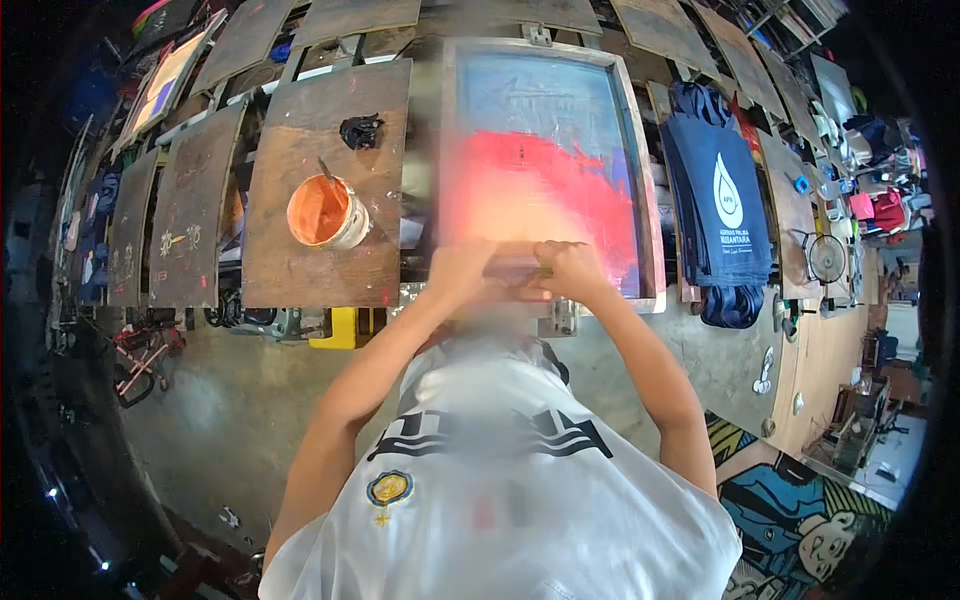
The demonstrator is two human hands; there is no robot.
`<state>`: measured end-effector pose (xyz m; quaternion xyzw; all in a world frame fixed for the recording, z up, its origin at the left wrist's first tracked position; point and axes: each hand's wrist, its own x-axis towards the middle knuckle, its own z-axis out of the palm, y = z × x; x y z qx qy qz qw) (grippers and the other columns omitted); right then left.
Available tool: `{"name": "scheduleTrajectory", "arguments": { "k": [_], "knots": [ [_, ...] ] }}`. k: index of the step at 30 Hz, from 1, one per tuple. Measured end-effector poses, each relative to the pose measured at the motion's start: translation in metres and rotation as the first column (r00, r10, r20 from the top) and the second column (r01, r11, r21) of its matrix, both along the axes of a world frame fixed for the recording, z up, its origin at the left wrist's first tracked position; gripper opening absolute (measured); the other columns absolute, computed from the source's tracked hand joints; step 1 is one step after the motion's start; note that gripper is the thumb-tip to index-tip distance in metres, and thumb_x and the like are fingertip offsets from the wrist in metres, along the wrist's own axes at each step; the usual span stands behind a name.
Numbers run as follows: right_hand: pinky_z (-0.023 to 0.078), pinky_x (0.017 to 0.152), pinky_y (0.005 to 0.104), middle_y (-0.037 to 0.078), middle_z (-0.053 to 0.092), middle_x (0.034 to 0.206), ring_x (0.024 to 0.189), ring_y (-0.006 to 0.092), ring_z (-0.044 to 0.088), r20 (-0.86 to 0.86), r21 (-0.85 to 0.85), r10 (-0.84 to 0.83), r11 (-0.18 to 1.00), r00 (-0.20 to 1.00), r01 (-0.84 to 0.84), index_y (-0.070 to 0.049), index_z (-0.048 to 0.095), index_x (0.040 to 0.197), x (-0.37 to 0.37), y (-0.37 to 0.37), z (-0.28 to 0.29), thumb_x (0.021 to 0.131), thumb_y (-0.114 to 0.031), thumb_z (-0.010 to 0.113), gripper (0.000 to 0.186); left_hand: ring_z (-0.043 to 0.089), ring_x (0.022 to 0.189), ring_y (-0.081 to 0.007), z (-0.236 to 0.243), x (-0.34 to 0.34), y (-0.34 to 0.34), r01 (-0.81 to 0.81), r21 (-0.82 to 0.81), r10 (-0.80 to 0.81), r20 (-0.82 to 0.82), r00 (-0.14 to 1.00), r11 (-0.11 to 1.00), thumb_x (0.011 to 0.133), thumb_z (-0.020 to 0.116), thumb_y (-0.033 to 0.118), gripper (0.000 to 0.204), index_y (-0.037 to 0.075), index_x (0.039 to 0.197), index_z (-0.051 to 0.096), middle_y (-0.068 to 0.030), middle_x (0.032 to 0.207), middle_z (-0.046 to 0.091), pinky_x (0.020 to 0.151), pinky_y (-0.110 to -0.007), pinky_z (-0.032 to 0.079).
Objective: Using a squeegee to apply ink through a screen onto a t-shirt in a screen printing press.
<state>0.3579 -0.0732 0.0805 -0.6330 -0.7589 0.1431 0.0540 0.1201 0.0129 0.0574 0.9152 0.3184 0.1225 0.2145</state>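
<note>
Both my hands are closed on a squeegee [513, 268], whose brownish handle lies crosswise between them and is partly blurred. My left hand [458, 276] grips its left end, blurred. My right hand [570, 268] wraps round the right end, knuckles up. The squeegee is at the near end of a screen-printing frame [648, 200] with a wooden rim. Red-pink ink [590, 195] covers the near and middle part of the mesh, while the far mesh [540, 85] looks bluish-grey. What lies under the screen is hidden.
Left of the frame, a brown board [285, 265] carries a tub of orange ink [325, 213] with a stick in it and a crumpled black cloth [361, 131]. Navy tote bags [712, 200] lie on the right. More boards [195, 215] line both sides, above a concrete floor [230, 420].
</note>
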Motion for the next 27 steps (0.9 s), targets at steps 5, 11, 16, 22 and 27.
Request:
{"name": "scheduleTrajectory", "arguments": {
  "k": [5,11,16,22,27],
  "knots": [
    [0.053,0.072,0.0467,0.008,0.069,0.091,0.086,0.0314,0.069,0.001,0.087,0.018,0.996,1.0,-0.018,-0.014,0.061,0.099,0.004,0.009,-0.011,0.074,-0.046,0.078,0.044,0.069,0.085,-0.0323,0.009,0.004,0.002,-0.082,0.117,0.072,0.09,0.993,0.99,0.067,0.082,0.048,0.052,0.011,0.099,0.064,-0.0074,0.092,0.068,0.073,-0.044,0.054],
    [0.055,0.073,0.0435,0.005,0.067,0.09,0.086,0.0282,0.07,0.227,0.357,0.058,0.924,0.972,-0.138,-0.01,0.062,0.101,0.007,0.013,-0.01,0.076,-0.028,0.074,0.033,0.068,0.084,-0.0312,0.007,0.019,-0.003,-0.238,0.187,0.215,0.135,0.967,0.953,0.066,0.083,0.045,0.048,0.012,0.093,0.062,-0.0072,0.089,0.066,0.072,-0.045,0.053],
    [0.055,0.075,0.0442,0.005,0.067,0.093,0.086,0.0281,0.07,0.024,0.037,0.074,0.997,0.997,-0.075,-0.011,0.064,0.106,0.015,0.005,0.023,0.078,-0.029,0.073,0.035,0.068,0.08,-0.0336,0.017,0.015,-0.014,-0.18,0.054,0.179,0.022,0.984,0.982,0.067,0.083,0.049,0.051,0.011,0.093,0.06,-0.0075,0.09,0.067,0.068,-0.047,0.053],
    [0.052,0.07,0.047,0.008,0.065,0.088,0.08,0.0331,0.067,-0.078,0.02,0.198,0.98,0.977,-0.197,-0.012,0.058,0.091,0.023,0.002,0.012,0.073,-0.03,0.079,0.033,0.068,0.076,-0.0341,-0.001,0.014,-0.038,-0.214,0.06,0.217,-0.06,0.974,0.975,0.065,0.084,0.054,0.057,0.01,0.093,0.06,-0.0083,0.088,0.067,0.067,-0.046,0.053],
    [0.052,0.072,0.0457,0.007,0.065,0.088,0.083,0.0313,0.067,-0.078,0.197,0.316,0.935,0.945,-0.296,-0.011,0.059,0.092,0.027,0.036,-0.011,0.073,-0.03,0.079,0.033,0.068,0.075,-0.0346,0.002,0.015,-0.039,-0.359,0.137,0.358,0.028,0.933,0.923,0.067,0.083,0.052,0.054,0.008,0.091,0.061,-0.0103,0.086,0.067,0.065,-0.045,0.051]
  ]
}}
